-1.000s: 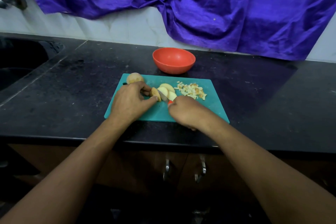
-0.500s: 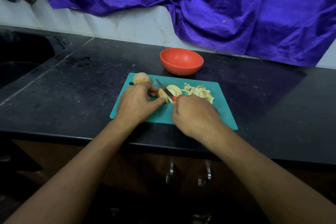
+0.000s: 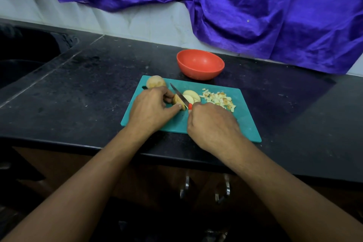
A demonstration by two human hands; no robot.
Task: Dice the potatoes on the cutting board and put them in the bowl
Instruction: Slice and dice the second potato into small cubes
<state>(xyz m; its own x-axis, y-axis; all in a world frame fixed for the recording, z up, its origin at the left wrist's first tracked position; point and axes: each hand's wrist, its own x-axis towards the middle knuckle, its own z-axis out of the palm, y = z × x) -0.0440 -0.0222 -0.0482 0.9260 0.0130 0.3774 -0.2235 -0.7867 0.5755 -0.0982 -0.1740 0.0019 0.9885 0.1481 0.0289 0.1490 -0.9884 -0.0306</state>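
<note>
Below the counter edge, two curved metal pull handles (image 3: pixel 185 186) are mounted on brown cabinet doors. Two bare forearms extend from 6 o'clock over the black speckled stone countertop (image 3: pixel 78 94), which has a matt, dusty surface. The right hand (image 3: pixel 213 124) is closed in a fist around the knife (image 3: pixel 179 93). Only a short red section of the handle protrudes from the fist, and the narrow steel blade points toward 11 o'clock. The left hand (image 3: pixel 151 110) pinches a potato piece (image 3: pixel 176 102) between curled fingers and thumb, holding it on the cutting board (image 3: pixel 245 122), a flat teal plastic rectangle with rounded corners. The blade meets the right side of that piece. Just beside the blade, at its 3 o'clock, lie pale, curved potato slices (image 3: pixel 191 95). Further toward 3 o'clock sits a loose pile of small, irregular diced potato (image 3: pixel 218 100), pale yellow with brown skin fragments. At the board's 10 o'clock corner rests a rounded, brown-skinned potato (image 3: pixel 155 82). Just beyond the board's far edge, at 12 o'clock, stands a smooth, round orange-red bowl (image 3: pixel 200 65). A dark sink recess (image 3: pixel 19 61) lies at 9 o'clock. The wall behind is pale glossy tile (image 3: pixel 137 19), partly covered by a creased, shiny purple cloth (image 3: pixel 255 6).
</note>
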